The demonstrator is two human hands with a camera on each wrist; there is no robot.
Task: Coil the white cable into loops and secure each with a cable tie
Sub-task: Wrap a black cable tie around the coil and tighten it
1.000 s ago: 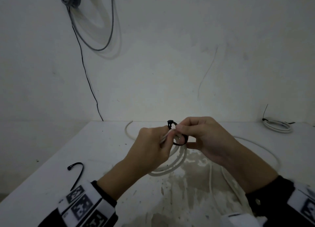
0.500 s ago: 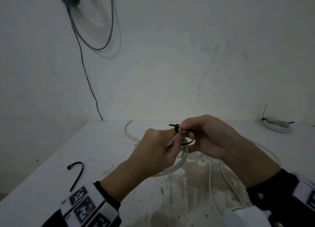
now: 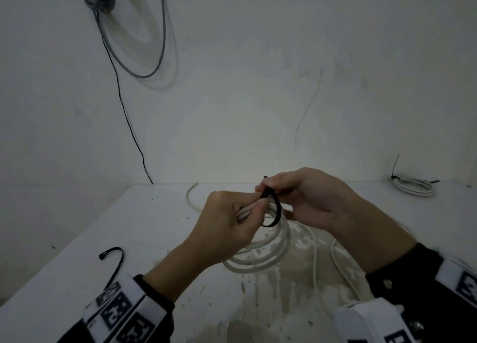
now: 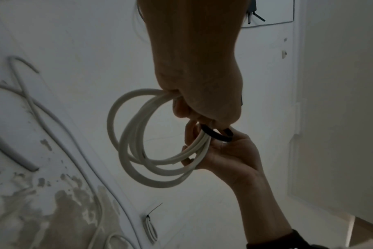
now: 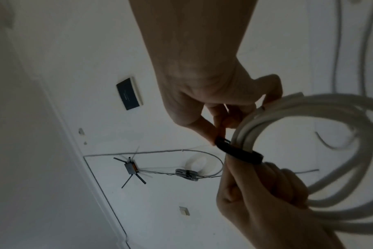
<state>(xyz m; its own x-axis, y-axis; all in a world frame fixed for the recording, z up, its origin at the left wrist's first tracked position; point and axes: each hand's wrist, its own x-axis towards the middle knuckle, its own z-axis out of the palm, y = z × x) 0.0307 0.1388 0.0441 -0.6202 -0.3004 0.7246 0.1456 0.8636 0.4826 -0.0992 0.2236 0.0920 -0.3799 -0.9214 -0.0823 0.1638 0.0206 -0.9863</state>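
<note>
Above the white table [image 3: 134, 229], my left hand [image 3: 254, 208] grips a bundle of several white cable loops [image 3: 258, 255] at their top. A black cable tie [image 3: 272, 208] circles the bundle in a loose loop just right of that grip. My right hand [image 3: 265, 190] pinches the tie at its head between thumb and forefinger. The left wrist view shows the loops [image 4: 138, 151] hanging from my left hand [image 4: 204, 116], with the tie [image 4: 215, 136] over the right palm. In the right wrist view the tie [image 5: 238, 151] crosses the bundle [image 5: 309, 118] between both hands.
A spare black cable tie [image 3: 113, 262] lies on the table at the left. A tied white coil [image 3: 413, 188] sits at the back right. Loose white cable [image 3: 335, 260] trails over the stained table towards me. Grey cable [image 3: 154, 46] hangs on the wall.
Both hands stay in the same place above the table. My right fingers have shifted along the tie, and its loop now hangs lower around the bundle.
</note>
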